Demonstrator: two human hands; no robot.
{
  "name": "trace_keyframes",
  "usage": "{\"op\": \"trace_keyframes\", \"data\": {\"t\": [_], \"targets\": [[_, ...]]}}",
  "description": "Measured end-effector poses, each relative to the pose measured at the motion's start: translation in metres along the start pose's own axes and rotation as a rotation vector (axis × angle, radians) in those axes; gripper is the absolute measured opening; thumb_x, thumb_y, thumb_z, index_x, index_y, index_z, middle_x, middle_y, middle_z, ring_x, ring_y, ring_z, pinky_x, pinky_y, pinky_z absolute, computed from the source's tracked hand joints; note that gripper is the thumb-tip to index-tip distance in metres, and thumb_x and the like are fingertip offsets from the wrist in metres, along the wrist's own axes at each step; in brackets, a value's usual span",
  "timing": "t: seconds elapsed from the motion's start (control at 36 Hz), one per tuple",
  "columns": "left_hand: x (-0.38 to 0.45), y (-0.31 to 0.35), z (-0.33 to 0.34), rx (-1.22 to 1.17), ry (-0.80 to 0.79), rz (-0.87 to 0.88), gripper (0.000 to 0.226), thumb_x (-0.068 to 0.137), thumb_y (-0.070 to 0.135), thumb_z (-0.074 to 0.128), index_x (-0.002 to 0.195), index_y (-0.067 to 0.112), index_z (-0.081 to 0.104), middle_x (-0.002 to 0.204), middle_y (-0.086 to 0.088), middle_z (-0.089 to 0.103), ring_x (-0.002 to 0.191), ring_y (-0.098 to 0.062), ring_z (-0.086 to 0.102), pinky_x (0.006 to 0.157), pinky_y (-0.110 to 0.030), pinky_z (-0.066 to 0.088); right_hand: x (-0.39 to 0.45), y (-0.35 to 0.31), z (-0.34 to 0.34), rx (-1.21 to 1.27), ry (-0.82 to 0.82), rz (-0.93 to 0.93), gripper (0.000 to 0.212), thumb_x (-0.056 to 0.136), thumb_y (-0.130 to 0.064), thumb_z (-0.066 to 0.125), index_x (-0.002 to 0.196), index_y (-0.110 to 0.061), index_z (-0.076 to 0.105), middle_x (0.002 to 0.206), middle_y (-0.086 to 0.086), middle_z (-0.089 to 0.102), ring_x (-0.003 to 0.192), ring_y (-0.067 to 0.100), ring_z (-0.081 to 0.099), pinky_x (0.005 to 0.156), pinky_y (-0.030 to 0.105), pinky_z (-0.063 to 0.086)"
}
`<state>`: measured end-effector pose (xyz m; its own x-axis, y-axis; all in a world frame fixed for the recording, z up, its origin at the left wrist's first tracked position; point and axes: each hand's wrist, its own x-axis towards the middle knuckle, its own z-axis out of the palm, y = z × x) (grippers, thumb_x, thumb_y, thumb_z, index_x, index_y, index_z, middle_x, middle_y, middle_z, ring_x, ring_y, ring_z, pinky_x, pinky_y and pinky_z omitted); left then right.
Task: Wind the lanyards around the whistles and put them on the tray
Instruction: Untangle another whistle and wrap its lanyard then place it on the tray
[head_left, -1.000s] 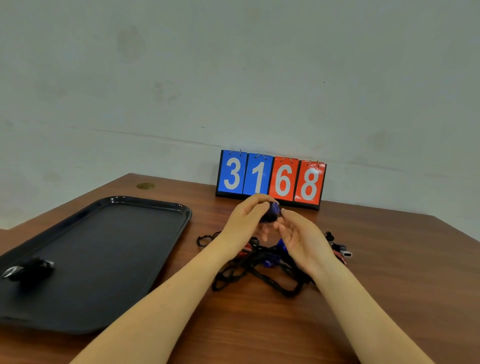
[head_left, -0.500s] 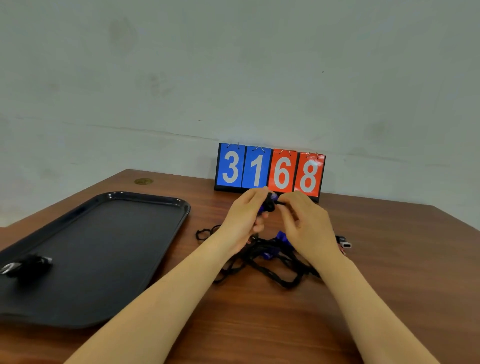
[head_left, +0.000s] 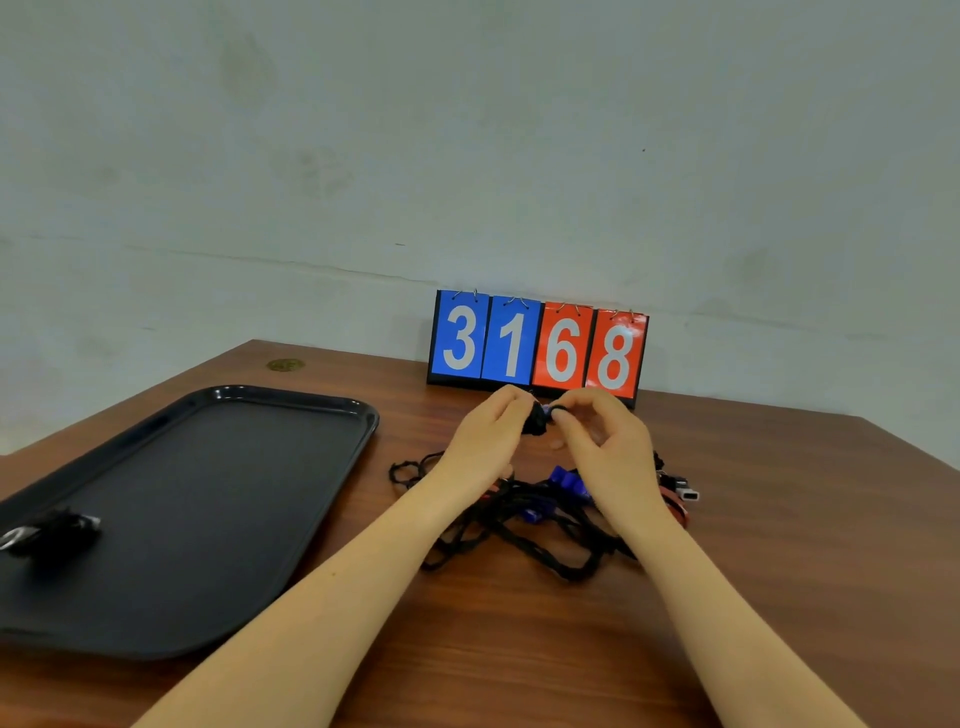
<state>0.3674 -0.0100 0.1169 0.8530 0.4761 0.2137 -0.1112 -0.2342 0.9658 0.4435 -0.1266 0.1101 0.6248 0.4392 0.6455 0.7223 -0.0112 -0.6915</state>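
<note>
On the far left, a finished whistle (head_left: 49, 530) lies wrapped in its black cord on the black tray (head_left: 208, 519), near the tray's left edge, with plenty of bare tray beside it for the next one.

Moving right, the left hand (head_left: 485, 441) is raised above the table, its fingers curled round a small dark whistle (head_left: 535, 422) with a hint of blue showing. This hand is the anchor: it should keep the body still and trap each turn under the thumb so the cord cannot slip off.

Facing it, the right hand (head_left: 602, 441) pinches the black lanyard (head_left: 557, 411) right at the whistle between thumb and forefinger. The wrap looks nearly complete, though the bundle is small and partly hidden by the fingers, so I cannot tell how much cord is left. To do this step well, keep light tension and lay the turns side by side, then tuck the end under the last turn (a loose end would let the whole coil unwind on the way to the tray).

Below the hands, a tangled pile of lanyards (head_left: 519, 530) with blue and red whistles waits on the wooden table (head_left: 779, 571); a scoreboard (head_left: 537, 345) reading 3168 stands behind.
</note>
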Motion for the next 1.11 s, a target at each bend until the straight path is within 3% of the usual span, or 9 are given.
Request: {"op": "trace_keyframes", "data": {"t": [0.17,0.33,0.44,0.53,0.64,0.75,0.92,1.06,1.11], "targets": [[0.0,0.006,-0.001,-0.574,-0.091,-0.195,0.022,0.102,0.029,0.043,0.1,0.016,0.06,0.058,0.004,0.037,0.049,-0.007,0.028,0.045,-0.02,0.027,0.001,-0.001,0.002,0.106,-0.006,0.179,0.008,0.095,-0.015,0.056,0.091,-0.02,0.061,0.082,-0.002,0.065,0.069,0.006,0.061,0.061,0.016,0.051],[0.0,0.008,-0.001,-0.594,-0.05,-0.171,0.023,0.1,0.031,0.043,0.098,0.013,0.058,0.059,0.003,0.033,0.051,-0.008,0.026,0.044,-0.02,0.027,0.001,-0.007,0.003,0.539,-0.19,0.505,0.026,0.1,-0.017,0.045,0.083,-0.007,0.06,0.07,0.006,0.058,0.061,0.015,0.056,0.057,0.026,0.046],[0.0,0.008,-0.003,-0.638,-0.073,-0.167,0.023,0.101,0.031,0.043,0.101,0.015,0.061,0.059,0.004,0.034,0.049,-0.007,0.028,0.043,-0.018,0.027,0.0,-0.005,0.004,0.352,-0.137,0.341,0.014,0.098,-0.016,0.05,0.108,-0.011,0.058,0.09,0.007,0.064,0.069,0.012,0.064,0.06,0.022,0.052],[0.001,0.007,-0.005,-0.669,-0.068,-0.176,0.025,0.101,0.031,0.042,0.104,0.016,0.061,0.058,0.004,0.036,0.049,-0.006,0.029,0.043,-0.018,0.027,0.001,-0.002,0.003,0.257,-0.082,0.217,0.028,0.092,-0.015,0.061,0.119,-0.019,0.054,0.1,0.003,0.063,0.079,0.008,0.067,0.061,0.018,0.054],[0.001,0.005,-0.006,-0.704,-0.098,-0.195,0.027,0.102,0.032,0.04,0.108,0.015,0.06,0.06,0.003,0.036,0.049,-0.006,0.029,0.042,-0.017,0.028,0.002,0.003,0.003,0.095,-0.076,0.181,0.029,0.086,-0.023,0.069,0.114,-0.024,0.059,0.1,-0.009,0.064,0.086,-0.001,0.064,0.067,0.018,0.055],[0.001,0.005,-0.005,-0.691,-0.157,-0.22,0.03,0.102,0.033,0.04,0.113,0.013,0.059,0.061,0.003,0.036,0.05,-0.007,0.029,0.042,-0.018,0.029,-0.001,0.004,0.003,0.134,-0.081,0.157,0.009,0.091,-0.02,0.062,0.098,-0.022,0.067,0.083,-0.006,0.07,0.076,0.004,0.067,0.066,0.016,0.053],[0.002,0.003,-0.007,-0.671,-0.135,-0.257,0.031,0.102,0.033,0.041,0.119,0.012,0.056,0.06,0.004,0.034,0.05,-0.007,0.027,0.041,-0.017,0.028,0.003,0.0,0.0,0.175,0.03,0.115,0.023,0.089,-0.012,0.065,0.109,-0.022,0.06,0.089,-0.003,0.065,0.073,0.007,0.067,0.063,0.016,0.054],[0.003,0.0,-0.006,-0.623,-0.135,-0.268,0.032,0.102,0.035,0.042,0.12,0.012,0.054,0.061,0.003,0.035,0.051,-0.008,0.027,0.042,-0.017,0.028,0.003,0.0,-0.003,0.173,0.008,0.114,0.001,0.09,-0.018,0.063,0.09,-0.018,0.064,0.083,0.0,0.068,0.068,0.004,0.065,0.062,0.015,0.053],[0.004,-0.001,-0.005,-0.583,-0.137,-0.259,0.029,0.102,0.034,0.043,0.115,0.012,0.055,0.061,0.003,0.035,0.052,-0.008,0.028,0.043,-0.018,0.029,0.002,0.001,-0.003,0.193,-0.017,0.127,0.004,0.092,-0.016,0.061,0.088,-0.014,0.063,0.079,0.001,0.066,0.065,0.003,0.063,0.061,0.015,0.052]]}}
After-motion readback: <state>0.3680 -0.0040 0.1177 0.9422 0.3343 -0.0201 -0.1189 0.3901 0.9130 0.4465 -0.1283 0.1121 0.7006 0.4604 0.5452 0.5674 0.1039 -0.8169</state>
